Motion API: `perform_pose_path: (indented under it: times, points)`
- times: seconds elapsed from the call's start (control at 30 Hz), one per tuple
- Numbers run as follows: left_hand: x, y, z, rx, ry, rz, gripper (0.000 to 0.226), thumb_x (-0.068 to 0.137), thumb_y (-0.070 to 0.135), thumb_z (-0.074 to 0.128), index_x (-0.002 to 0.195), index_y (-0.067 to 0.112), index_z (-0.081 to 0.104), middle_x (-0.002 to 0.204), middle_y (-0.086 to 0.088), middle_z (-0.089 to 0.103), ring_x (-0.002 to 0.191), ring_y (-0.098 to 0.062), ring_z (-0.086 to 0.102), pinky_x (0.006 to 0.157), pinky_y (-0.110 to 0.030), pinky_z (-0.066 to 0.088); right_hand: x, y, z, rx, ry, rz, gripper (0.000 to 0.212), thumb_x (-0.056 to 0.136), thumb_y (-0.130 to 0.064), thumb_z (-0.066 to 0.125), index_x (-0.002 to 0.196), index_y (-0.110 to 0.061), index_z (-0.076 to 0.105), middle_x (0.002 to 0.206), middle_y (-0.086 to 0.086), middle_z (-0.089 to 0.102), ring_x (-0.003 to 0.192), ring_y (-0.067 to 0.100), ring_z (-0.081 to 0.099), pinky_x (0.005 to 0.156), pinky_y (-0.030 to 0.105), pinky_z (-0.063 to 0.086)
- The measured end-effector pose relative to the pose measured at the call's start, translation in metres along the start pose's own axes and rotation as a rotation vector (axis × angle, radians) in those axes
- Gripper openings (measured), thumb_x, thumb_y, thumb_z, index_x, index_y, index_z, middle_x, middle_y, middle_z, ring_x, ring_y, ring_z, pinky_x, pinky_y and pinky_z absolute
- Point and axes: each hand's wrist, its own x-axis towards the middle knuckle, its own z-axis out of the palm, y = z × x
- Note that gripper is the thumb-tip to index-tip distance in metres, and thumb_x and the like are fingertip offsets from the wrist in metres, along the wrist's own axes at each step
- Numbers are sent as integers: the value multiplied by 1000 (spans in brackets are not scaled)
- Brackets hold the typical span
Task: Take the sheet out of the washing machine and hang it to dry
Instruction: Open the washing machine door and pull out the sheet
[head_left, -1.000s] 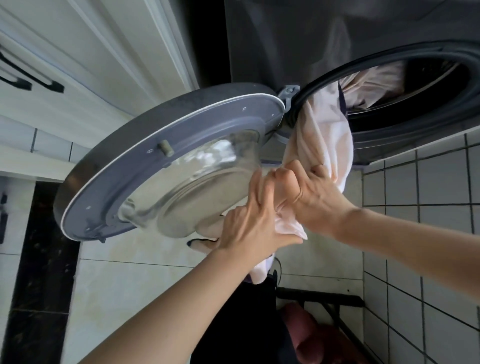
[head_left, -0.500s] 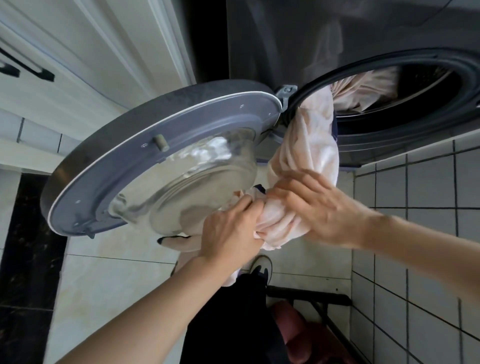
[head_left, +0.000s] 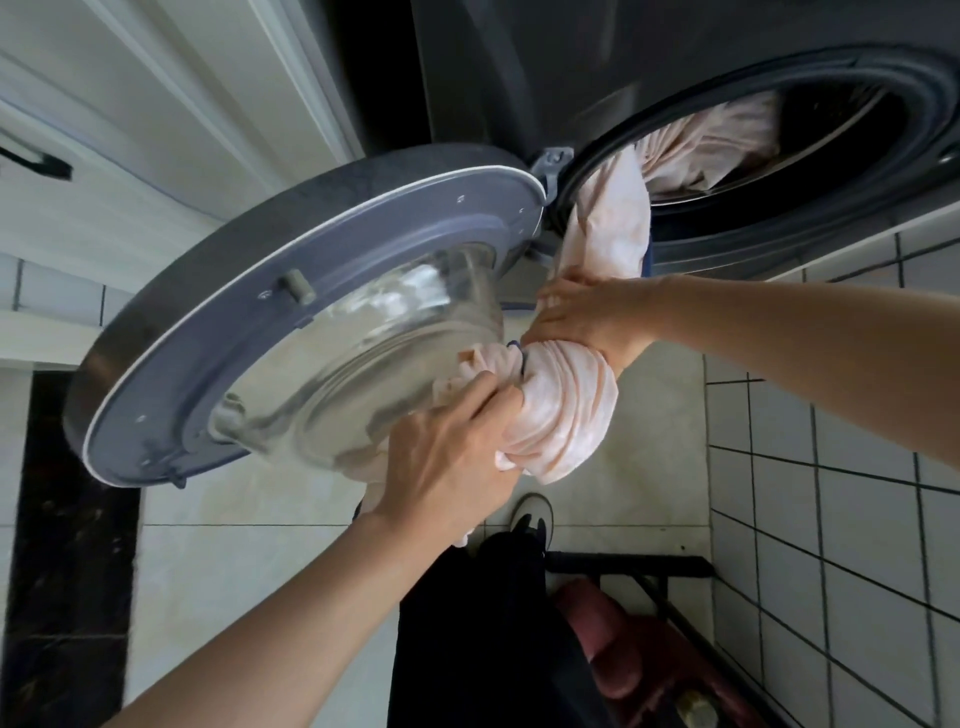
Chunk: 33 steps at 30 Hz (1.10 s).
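Note:
A pale pink sheet (head_left: 608, 234) trails out of the dark grey washing machine's round opening (head_left: 810, 228) and hangs down in a twisted rope. Its lower part is bunched into a thick bundle between my hands. My right hand (head_left: 582, 312) lies over the top of the bundle with fingers wrapped on the cloth. My left hand (head_left: 457, 457) grips the bundle's lower left folds. More of the sheet still lies inside the drum.
The machine's round door (head_left: 249, 332) stands open to the left, its glass bowl close to my left hand. White cabinets (head_left: 156, 104) are at upper left, a tiled wall (head_left: 831, 519) at right. A dark metal rack (head_left: 654, 566) and my shoe (head_left: 532, 514) are below.
Both hands have drawn more sheet out and gathered it into a bigger bundle. My right hand slid onto its top; my left hand moved lower, gripping underneath.

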Motion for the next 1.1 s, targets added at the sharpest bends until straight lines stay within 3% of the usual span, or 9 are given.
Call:
perform_pose_path:
  times: [0.17, 0.3, 0.4, 0.5, 0.63, 0.7, 0.8, 0.93, 1.1]
  points:
    - [-3, -3, -11, -71, 102, -16, 29, 55, 18, 53, 79, 26, 37, 74, 5, 55, 52, -16, 36, 48, -21, 19, 1, 14, 4, 180, -116, 181, 95, 57, -62, 76, 139, -43, 31, 145, -10, 34, 141, 24, 12, 113, 54, 8]
    - [-13, -10, -14, -46, 0, -49, 35, 56, 21, 61, 84, 25, 40, 84, 7, 59, 51, -17, 43, 49, -21, 21, -2, 4, 11, 114, 29, 156, 39, 82, -44, 59, 119, -31, 58, 134, -3, 50, 135, 20, 31, 108, 49, 22]
    - [-21, -19, -14, 22, -204, -128, 67, 52, 34, 77, 113, 30, 48, 114, 12, 55, 59, -16, 61, 46, -21, 29, -14, -5, 23, 97, 42, 189, 23, 82, -41, 50, 98, -30, 61, 109, -8, 64, 114, 16, 54, 103, 44, 25]
    - [-33, -31, -11, 119, -316, -160, 98, 58, 58, 72, 144, 31, 35, 138, 7, 48, 59, -15, 64, 44, -23, 39, -34, 2, 36, 102, 106, 351, 26, 78, -42, 56, 102, -32, 59, 101, -10, 68, 103, 15, 60, 100, 37, 28]
    - [-50, -42, -9, 119, -442, -171, 113, 48, 68, 76, 146, 36, 30, 152, 13, 33, 54, -15, 64, 46, -27, 46, -71, 19, 61, -44, 161, 633, 51, 75, -39, 61, 125, -31, 53, 87, -5, 71, 87, 21, 66, 86, 37, 41]
    - [-54, -44, -9, 105, -492, -183, 105, 49, 69, 75, 142, 37, 36, 152, 18, 30, 52, -15, 62, 45, -29, 46, -81, 16, 71, -108, 212, 626, 55, 68, -27, 67, 121, -23, 55, 71, 0, 70, 72, 26, 67, 78, 41, 44]
    - [-53, -41, -7, 93, -488, -193, 96, 50, 74, 68, 135, 34, 45, 147, 16, 39, 50, -16, 63, 43, -28, 44, -81, -6, 71, -115, 478, 549, 47, 57, -15, 60, 104, -15, 60, 67, 5, 68, 67, 29, 68, 69, 41, 46]
    - [-41, -24, 0, 30, -432, -206, 96, 57, 78, 52, 142, 41, 27, 149, 18, 36, 63, -19, 68, 49, -32, 51, -62, -51, 51, -61, 663, 483, 32, 63, -18, 45, 90, -17, 62, 66, -2, 64, 73, 25, 67, 74, 39, 43]
    - [-21, -2, 6, -44, -468, -288, 127, 52, 90, 54, 151, 32, -2, 156, 18, 17, 96, -18, 66, 67, -34, 55, -36, -108, 10, 135, 701, 452, 38, 56, -14, 44, 92, -14, 54, 73, -2, 65, 75, 27, 63, 74, 45, 45]
